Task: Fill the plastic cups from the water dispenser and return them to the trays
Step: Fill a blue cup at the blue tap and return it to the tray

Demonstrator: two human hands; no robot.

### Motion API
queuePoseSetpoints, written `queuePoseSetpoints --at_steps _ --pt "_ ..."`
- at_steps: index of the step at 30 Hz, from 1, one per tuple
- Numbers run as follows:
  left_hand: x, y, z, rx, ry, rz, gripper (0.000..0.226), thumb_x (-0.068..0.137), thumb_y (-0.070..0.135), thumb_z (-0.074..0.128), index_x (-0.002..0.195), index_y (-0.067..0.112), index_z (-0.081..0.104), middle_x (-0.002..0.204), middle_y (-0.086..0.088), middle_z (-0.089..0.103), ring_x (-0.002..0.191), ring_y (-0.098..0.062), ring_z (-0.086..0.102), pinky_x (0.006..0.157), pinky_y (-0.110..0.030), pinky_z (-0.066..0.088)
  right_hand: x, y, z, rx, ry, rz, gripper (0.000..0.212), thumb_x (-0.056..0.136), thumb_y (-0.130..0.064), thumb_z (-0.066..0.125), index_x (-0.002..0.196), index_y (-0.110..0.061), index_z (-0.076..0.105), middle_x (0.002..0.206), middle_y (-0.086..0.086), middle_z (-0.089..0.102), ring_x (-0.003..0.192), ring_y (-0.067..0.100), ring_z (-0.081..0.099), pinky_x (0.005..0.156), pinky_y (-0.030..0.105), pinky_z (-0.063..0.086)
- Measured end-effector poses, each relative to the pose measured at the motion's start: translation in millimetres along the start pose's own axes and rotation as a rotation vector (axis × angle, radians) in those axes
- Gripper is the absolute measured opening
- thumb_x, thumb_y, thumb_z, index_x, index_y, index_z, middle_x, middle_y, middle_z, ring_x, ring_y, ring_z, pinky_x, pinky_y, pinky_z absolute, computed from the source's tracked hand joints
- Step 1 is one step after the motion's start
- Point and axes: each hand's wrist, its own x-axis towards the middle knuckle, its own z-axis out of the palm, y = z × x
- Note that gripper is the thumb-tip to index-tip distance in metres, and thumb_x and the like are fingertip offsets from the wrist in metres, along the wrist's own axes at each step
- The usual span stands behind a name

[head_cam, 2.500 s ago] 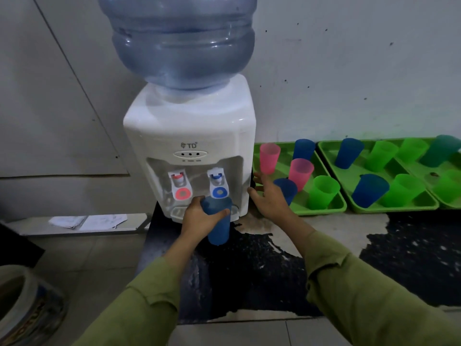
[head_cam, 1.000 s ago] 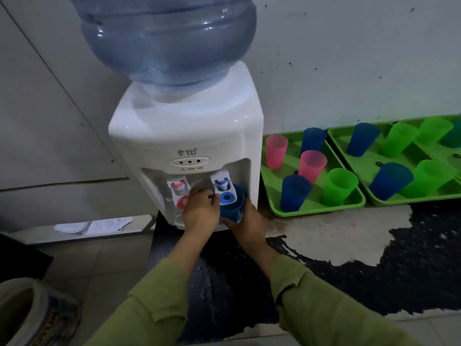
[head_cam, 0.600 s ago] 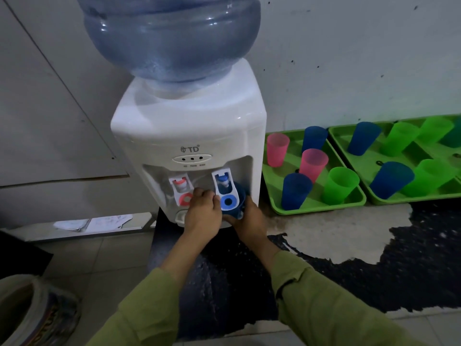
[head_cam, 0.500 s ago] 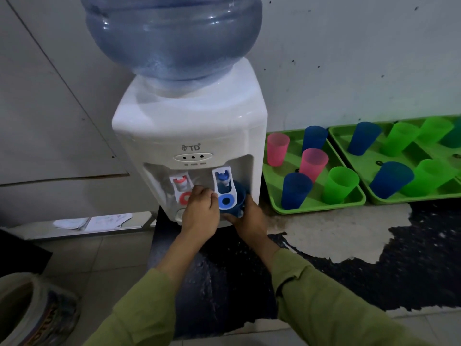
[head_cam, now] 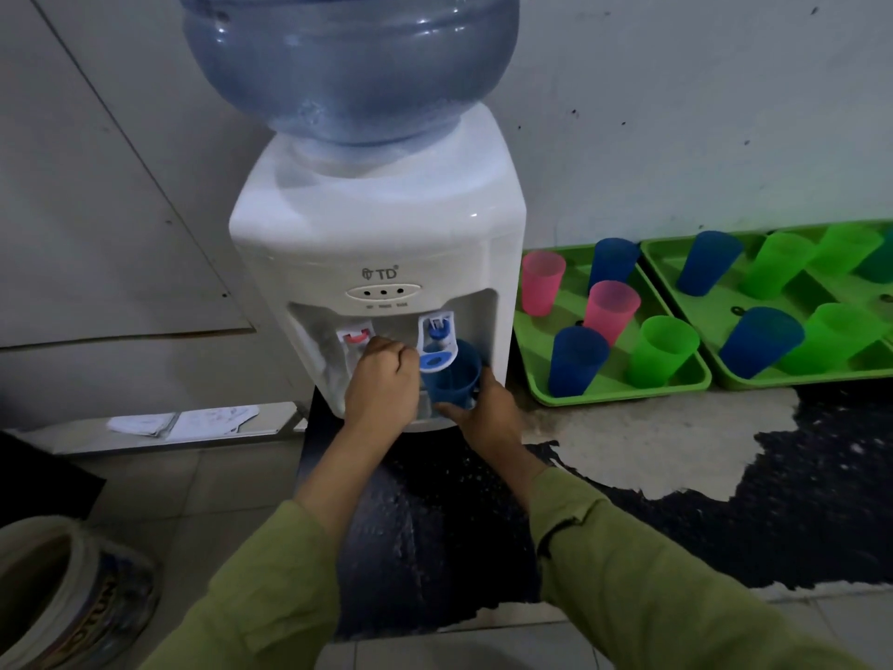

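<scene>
Blue cup [head_cam: 454, 382]: held under the blue tap [head_cam: 437, 348] of the water dispenser [head_cam: 377, 244]; mouth partly covered by the lever, fill level not made out.
Right hand [head_cam: 488, 413]: fingers wrapped round the cup's lower wall from the right; fingertips hidden behind it.
Left hand [head_cam: 381, 384]: fingers curled, set against the lever's left edge; possibly gripping it, but contact is hidden.
Near tray [head_cam: 623, 395]: two pink, two blue and one green cup seen standing in it.
Far tray [head_cam: 792, 377]: cut off at the right edge; cups not counted.
Bottle [head_cam: 348, 65]: top cropped.
</scene>
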Motion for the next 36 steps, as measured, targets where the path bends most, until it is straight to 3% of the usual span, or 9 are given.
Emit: queuePoseSetpoints --at_steps 6,21,25,28,32,36 --pt "-0.7 0.7 -3.1 -0.019 -0.020 0.000 0.029 0.093 0.011 0.040 0.064 0.010 0.044 0.083 -0.012 0.048 0.078 -0.024 0.043 0.068 -0.030 0.028 -0.2 -0.7 0.1 0.020 -0.006 0.012 0.067 0.066 -0.031 0.081 0.123 -0.016 0.049 0.119 0.006 0.064 0.107 0.025 0.061 0.084 0.031 0.049" --pt "3.4 -5.2 -3.6 -0.019 -0.012 -0.012 0.027 0.092 0.017 0.045 0.079 -0.001 0.061 0.084 -0.018 0.058 0.077 -0.027 0.049 0.066 -0.029 0.030 1.1 -1.2 0.0 0.099 -0.014 0.031 0.071 0.063 -0.027 0.083 0.124 -0.016 0.049 0.121 0.006 0.063 0.110 0.025 0.059 0.092 0.038 0.050" --pt "5.7 -6.4 -3.5 -0.058 -0.018 -0.014 0.021 0.089 0.020 0.051 0.083 0.007 0.068 0.082 -0.005 0.062 0.067 -0.014 0.051 0.059 -0.025 0.034 1.1 -1.6 1.2 0.090 -0.005 0.017 0.072 0.063 -0.028 0.083 0.126 -0.017 0.048 0.123 0.005 0.062 0.111 0.025 0.059 0.093 0.039 0.050" --pt "8.1 -6.4 -5.1 -0.092 -0.027 -0.036 0.017 0.087 0.022 0.055 0.076 0.017 0.067 0.070 0.007 0.060 0.062 -0.001 0.050 0.051 -0.008 0.033 0.6 -1.5 2.2 0.098 0.006 0.005 0.074 0.064 -0.027 0.082 0.128 -0.018 0.046 0.124 0.006 0.062 0.113 0.025 0.058 0.093 0.039 0.049" --pt "9.2 -6.3 -5.6 -0.092 -0.038 -0.071 0.016 0.086 0.024 0.056 0.072 0.023 0.064 0.064 0.016 0.057 0.060 0.001 0.050 0.054 -0.014 0.034 0.7 -0.1 2.2 0.128 0.009 -0.011 0.073 0.064 -0.025 0.082 0.127 -0.019 0.047 0.124 0.004 0.062 0.112 0.023 0.058 0.090 0.032 0.048" --pt "11.5 -6.5 -4.2 -0.065 -0.058 -0.075 0.016 0.086 0.025 0.058 0.075 0.017 0.067 0.065 0.012 0.059 0.060 -0.002 0.051 0.055 -0.016 0.037 2.2 1.2 4.2 0.140 0.004 -0.016 0.072 0.065 -0.024 0.082 0.127 -0.019 0.046 0.123 0.003 0.062 0.112 0.022 0.058 0.094 0.038 0.049"
